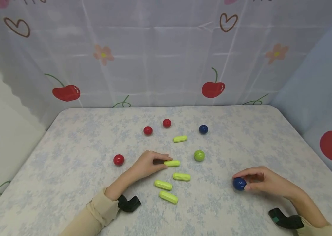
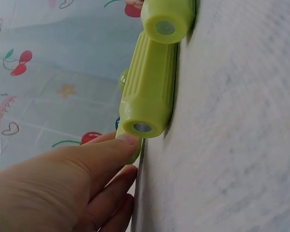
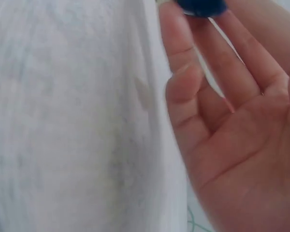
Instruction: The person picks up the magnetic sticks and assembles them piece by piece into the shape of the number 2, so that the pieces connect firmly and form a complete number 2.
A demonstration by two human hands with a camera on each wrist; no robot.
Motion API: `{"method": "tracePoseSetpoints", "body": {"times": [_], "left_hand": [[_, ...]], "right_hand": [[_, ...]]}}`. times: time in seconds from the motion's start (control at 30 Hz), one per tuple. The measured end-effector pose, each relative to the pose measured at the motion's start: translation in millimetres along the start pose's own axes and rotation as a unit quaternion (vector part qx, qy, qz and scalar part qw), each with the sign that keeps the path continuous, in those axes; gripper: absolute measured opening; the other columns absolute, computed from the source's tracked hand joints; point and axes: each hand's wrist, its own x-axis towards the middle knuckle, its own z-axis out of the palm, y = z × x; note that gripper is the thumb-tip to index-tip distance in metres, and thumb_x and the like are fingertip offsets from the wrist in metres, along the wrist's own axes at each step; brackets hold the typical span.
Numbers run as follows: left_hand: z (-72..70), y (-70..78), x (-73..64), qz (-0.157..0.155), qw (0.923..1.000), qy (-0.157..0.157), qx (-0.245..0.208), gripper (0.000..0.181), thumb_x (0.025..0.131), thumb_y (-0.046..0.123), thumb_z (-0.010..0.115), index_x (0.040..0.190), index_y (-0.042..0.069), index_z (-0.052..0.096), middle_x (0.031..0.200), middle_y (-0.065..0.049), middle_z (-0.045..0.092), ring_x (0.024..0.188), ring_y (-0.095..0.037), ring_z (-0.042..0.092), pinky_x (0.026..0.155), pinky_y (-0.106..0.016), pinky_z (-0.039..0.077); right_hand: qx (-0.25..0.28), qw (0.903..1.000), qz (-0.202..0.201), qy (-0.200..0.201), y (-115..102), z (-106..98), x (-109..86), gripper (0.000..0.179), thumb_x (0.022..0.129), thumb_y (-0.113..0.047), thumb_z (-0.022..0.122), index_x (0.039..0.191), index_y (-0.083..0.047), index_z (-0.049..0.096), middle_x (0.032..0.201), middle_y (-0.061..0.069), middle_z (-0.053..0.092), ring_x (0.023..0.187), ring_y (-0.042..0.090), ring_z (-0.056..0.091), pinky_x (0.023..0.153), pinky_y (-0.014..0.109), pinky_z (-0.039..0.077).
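Note:
My left hand pinches one end of a yellow-green magnetic rod between thumb and fingers, at the table's middle. In the left wrist view that rod is mostly hidden behind a nearer ridged rod with a metal disc in its end. More rods lie just below the hand: one rod, a second and a third. On the right, my right hand grips a glossy blue ball with thumb and fingertips, at or close to the tabletop. The right wrist view shows only the edge of this ball.
Farther back lie another rod, a second blue ball and a green ball. Red balls rest at the left and the back: one ball, another ball. A patterned cloth covers the table; a curtain hangs behind.

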Motion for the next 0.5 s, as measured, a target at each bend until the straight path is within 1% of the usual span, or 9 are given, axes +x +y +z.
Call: {"method": "tracePoseSetpoints", "body": {"times": [0.1,0.17,0.23,0.3,0.37,0.43,0.5], "left_hand": [[-0.7,2.1,-0.8,-0.010,0.9999,0.006,-0.011,0.028,0.083,0.005,0.071,0.110,0.012,0.071,0.108,0.000,0.066,0.100,-0.008,0.060,0.080,-0.025,0.048],[-1.1,3.2,-0.7,-0.015,0.9997,0.009,-0.019,0.028,0.083,0.005,0.071,0.110,0.011,0.071,0.106,0.001,0.067,0.094,-0.007,0.061,0.078,-0.025,0.049],[-1.8,4.1,-0.4,-0.019,0.9995,0.009,-0.024,0.027,0.083,0.004,0.071,0.110,0.011,0.071,0.105,0.003,0.067,0.093,-0.006,0.061,0.078,-0.024,0.049],[-2.9,5.6,-0.3,-0.022,0.9989,0.009,-0.040,0.027,0.083,0.004,0.071,0.109,0.010,0.071,0.105,0.003,0.067,0.096,-0.005,0.060,0.080,-0.024,0.048],[-6.1,14.5,-1.8,-0.030,0.9978,0.011,-0.059,0.025,0.083,0.002,0.070,0.108,0.008,0.071,0.105,0.001,0.067,0.098,-0.008,0.061,0.082,-0.025,0.048],[-10.4,25.0,-3.9,-0.032,0.9960,0.012,-0.083,0.024,0.084,0.000,0.069,0.107,0.004,0.071,0.106,-0.003,0.067,0.099,-0.012,0.061,0.082,-0.026,0.048],[-15.1,36.5,-6.5,-0.033,0.9940,0.015,-0.103,0.022,0.084,-0.002,0.067,0.107,0.000,0.070,0.106,-0.008,0.067,0.098,-0.016,0.062,0.080,-0.027,0.049]], "right_hand": [[0.002,0.9998,-0.013,0.013,-3,0,6.9,0.036,0.091,0.011,0.052,0.125,0.005,0.053,0.111,0.006,0.060,0.075,0.013,0.055,0.056,0.032,0.046],[0.001,0.9995,-0.006,0.030,-5,1,12.3,0.034,0.091,0.009,0.053,0.124,0.005,0.052,0.108,0.005,0.058,0.071,0.016,0.054,0.055,0.033,0.046],[0.003,0.9986,0.009,0.052,-8,4,19.0,0.032,0.091,0.006,0.054,0.123,0.005,0.051,0.110,0.005,0.057,0.078,0.021,0.059,0.060,0.033,0.050],[-0.002,0.9963,0.027,0.082,-12,9,27.8,0.032,0.091,0.002,0.057,0.122,0.006,0.050,0.114,0.007,0.055,0.085,0.023,0.061,0.067,0.033,0.052],[-0.003,0.9924,0.042,0.115,-17,17,39.0,0.034,0.091,-0.001,0.060,0.122,0.006,0.049,0.116,0.012,0.053,0.089,0.026,0.062,0.072,0.035,0.052],[0.000,0.9872,0.058,0.149,-23,27,53.2,0.035,0.090,-0.005,0.062,0.121,0.006,0.050,0.117,0.016,0.052,0.089,0.025,0.062,0.074,0.034,0.052],[0.004,0.9822,0.064,0.177,-26,37,69.0,0.037,0.089,-0.007,0.064,0.121,0.006,0.050,0.119,0.021,0.049,0.091,0.024,0.062,0.076,0.034,0.051]]}}
